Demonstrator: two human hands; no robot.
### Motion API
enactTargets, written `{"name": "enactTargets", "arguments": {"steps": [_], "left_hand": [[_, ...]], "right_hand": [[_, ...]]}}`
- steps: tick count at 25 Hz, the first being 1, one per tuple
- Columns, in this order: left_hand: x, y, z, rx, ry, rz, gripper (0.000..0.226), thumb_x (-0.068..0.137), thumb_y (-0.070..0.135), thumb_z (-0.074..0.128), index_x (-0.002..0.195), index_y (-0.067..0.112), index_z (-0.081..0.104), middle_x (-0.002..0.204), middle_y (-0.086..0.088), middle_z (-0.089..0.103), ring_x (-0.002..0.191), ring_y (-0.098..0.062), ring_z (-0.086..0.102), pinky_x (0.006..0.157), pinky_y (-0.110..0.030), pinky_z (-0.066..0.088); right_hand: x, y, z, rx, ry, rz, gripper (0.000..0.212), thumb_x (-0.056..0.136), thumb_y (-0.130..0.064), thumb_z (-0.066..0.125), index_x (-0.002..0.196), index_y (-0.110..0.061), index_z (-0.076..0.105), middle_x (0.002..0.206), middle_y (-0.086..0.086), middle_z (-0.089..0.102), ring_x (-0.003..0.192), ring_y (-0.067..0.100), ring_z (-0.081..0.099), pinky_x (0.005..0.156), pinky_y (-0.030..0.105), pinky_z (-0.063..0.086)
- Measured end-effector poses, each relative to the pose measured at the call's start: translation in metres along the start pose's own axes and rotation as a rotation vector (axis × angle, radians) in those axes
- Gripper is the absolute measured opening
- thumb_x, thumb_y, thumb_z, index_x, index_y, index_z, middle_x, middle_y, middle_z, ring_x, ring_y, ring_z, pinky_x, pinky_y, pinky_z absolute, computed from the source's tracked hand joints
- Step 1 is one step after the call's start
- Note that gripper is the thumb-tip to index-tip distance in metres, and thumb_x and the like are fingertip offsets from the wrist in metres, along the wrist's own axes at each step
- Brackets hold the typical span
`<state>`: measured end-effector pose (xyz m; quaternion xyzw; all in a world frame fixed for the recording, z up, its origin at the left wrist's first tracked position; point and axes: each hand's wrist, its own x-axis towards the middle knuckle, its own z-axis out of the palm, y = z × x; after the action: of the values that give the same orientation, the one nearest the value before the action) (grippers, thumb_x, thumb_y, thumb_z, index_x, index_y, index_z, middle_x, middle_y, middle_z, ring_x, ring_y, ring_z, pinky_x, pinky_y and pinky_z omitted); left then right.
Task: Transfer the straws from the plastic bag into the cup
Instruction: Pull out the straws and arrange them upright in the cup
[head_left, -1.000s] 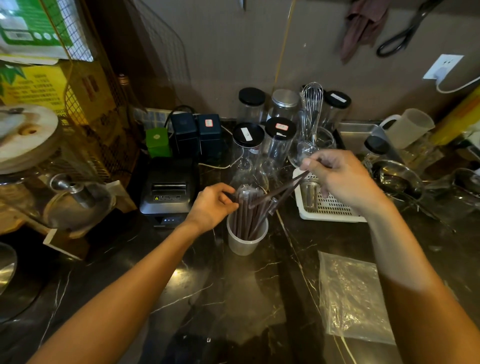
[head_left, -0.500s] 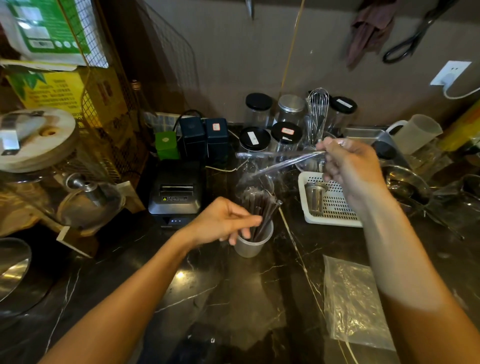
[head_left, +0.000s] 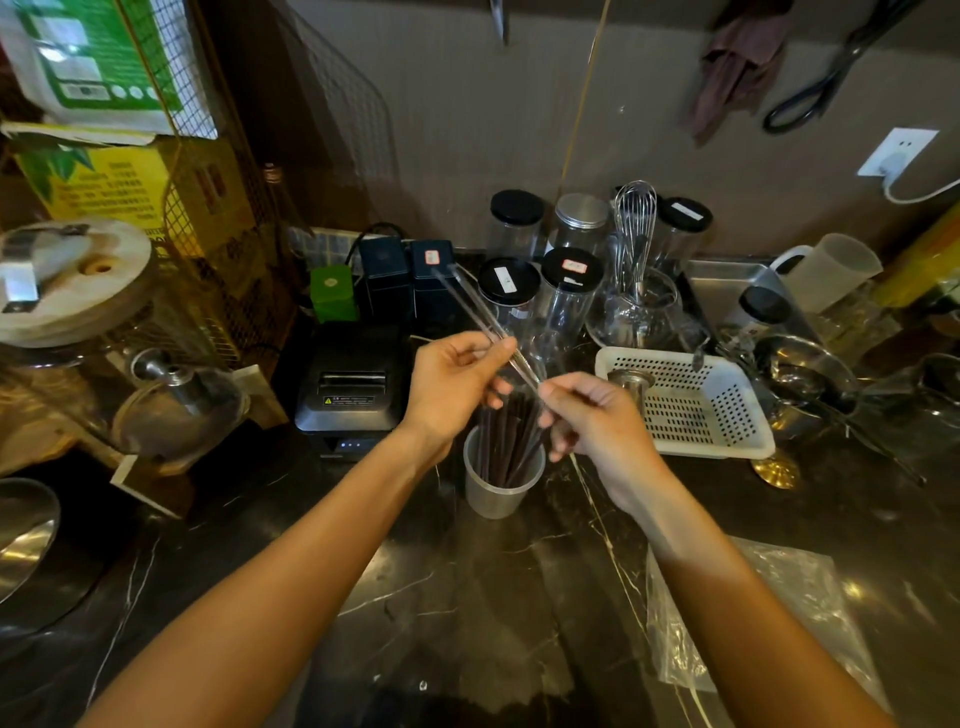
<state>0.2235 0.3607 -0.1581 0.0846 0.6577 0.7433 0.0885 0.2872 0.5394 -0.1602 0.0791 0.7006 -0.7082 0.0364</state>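
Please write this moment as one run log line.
left hand: holds clear wrapper | right hand: holds its other end | straws: in cup | plastic bag: on counter

Both arms reach up from the bottom of the frame. The left hand (head_left: 451, 387) and right hand (head_left: 597, 423) meet in the middle, fingers curled, each pinching something thin.

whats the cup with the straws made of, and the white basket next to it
The cup looks like frosted translucent plastic: the dark straws show dimly through its wall. The white basket looks like matte moulded plastic, with regular perforations across its floor and sides.
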Motion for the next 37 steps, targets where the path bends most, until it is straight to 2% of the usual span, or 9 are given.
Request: {"name": "enactTargets", "arguments": {"steps": [3,5,9,12,17,19,22,27,37], "left_hand": [[0.005,0.001,-0.006,0.148,-0.126,0.021,0.019,0.101,0.011,0.064,0.098,-0.007,0.071,0.080,-0.016,0.069,0.059,-0.008,0.065,0.053,-0.018,0.055],[0.006,-0.001,-0.012,0.308,-0.253,0.036,0.019,0.100,0.011,0.065,0.095,-0.006,0.072,0.083,-0.020,0.069,0.064,-0.009,0.066,0.057,-0.020,0.057],[0.007,-0.012,-0.017,0.538,-0.411,0.047,0.014,0.099,0.013,0.068,0.095,0.002,0.076,0.091,-0.023,0.074,0.083,-0.030,0.073,0.076,-0.035,0.061],[0.008,-0.022,-0.016,0.569,-0.440,0.047,0.015,0.098,0.015,0.069,0.093,0.003,0.076,0.088,-0.020,0.073,0.082,-0.026,0.073,0.075,-0.029,0.060],[0.003,-0.037,-0.023,0.603,-0.282,0.008,0.007,0.096,0.015,0.071,0.098,0.017,0.078,0.094,-0.006,0.075,0.084,-0.010,0.075,0.082,-0.031,0.064],[0.000,-0.044,-0.027,0.654,-0.253,0.014,0.009,0.095,0.015,0.073,0.100,0.021,0.073,0.086,-0.010,0.075,0.084,-0.019,0.076,0.087,-0.035,0.063],[-0.006,-0.052,-0.029,0.727,-0.209,0.024,0.014,0.091,0.016,0.077,0.100,0.022,0.068,0.083,0.001,0.073,0.082,-0.010,0.073,0.081,-0.030,0.062],[-0.010,-0.066,-0.030,0.824,-0.215,0.024,0.004,0.092,0.024,0.077,0.088,0.024,0.075,0.081,0.011,0.072,0.079,0.004,0.068,0.079,-0.021,0.058],[-0.010,-0.073,-0.031,0.849,-0.035,-0.047,0.025,0.087,0.033,0.082,0.105,0.019,0.070,0.082,0.007,0.070,0.075,-0.004,0.068,0.077,-0.030,0.062]], "right_hand": [[0.000,-0.002,-0.004,-0.231,-0.143,0.034,0.014,0.103,-0.020,0.067,0.101,-0.009,0.076,0.086,0.017,0.076,0.066,0.022,0.071,0.057,0.030,0.060],[0.004,-0.002,-0.007,-0.372,-0.084,-0.011,0.015,0.100,-0.025,0.071,0.102,-0.012,0.078,0.091,0.021,0.074,0.068,0.018,0.070,0.056,0.029,0.059],[0.015,-0.004,-0.003,-0.276,0.068,-0.156,0.015,0.097,-0.019,0.075,0.108,-0.009,0.076,0.068,0.002,0.061,0.051,0.011,0.054,0.046,0.028,0.051],[0.025,-0.002,0.002,-0.289,0.049,-0.186,0.012,0.099,-0.013,0.072,0.095,-0.002,0.074,0.055,-0.007,0.057,0.046,0.010,0.051,0.045,0.026,0.050],[0.034,0.016,-0.005,-0.470,0.085,-0.150,0.023,0.099,-0.020,0.072,0.079,-0.009,0.070,0.062,0.013,0.066,0.045,0.009,0.060,0.048,0.029,0.054],[0.036,0.028,-0.007,-0.601,0.093,-0.120,0.029,0.099,-0.025,0.071,0.072,-0.016,0.067,0.056,0.004,0.065,0.045,0.011,0.063,0.049,0.034,0.056],[0.035,0.044,-0.005,-0.790,0.060,-0.095,0.033,0.099,-0.031,0.071,0.069,-0.018,0.066,0.054,0.002,0.063,0.053,0.022,0.065,0.057,0.043,0.057],[0.032,0.054,-0.005,-1.068,0.012,-0.144,0.035,0.099,-0.036,0.070,0.068,-0.023,0.061,0.060,-0.005,0.058,0.058,0.013,0.059,0.056,0.034,0.043],[0.024,0.049,-0.003,-1.163,0.085,-0.156,0.033,0.099,-0.043,0.068,0.074,-0.026,0.055,0.065,-0.009,0.059,0.063,0.016,0.061,0.061,0.032,0.043]]}}
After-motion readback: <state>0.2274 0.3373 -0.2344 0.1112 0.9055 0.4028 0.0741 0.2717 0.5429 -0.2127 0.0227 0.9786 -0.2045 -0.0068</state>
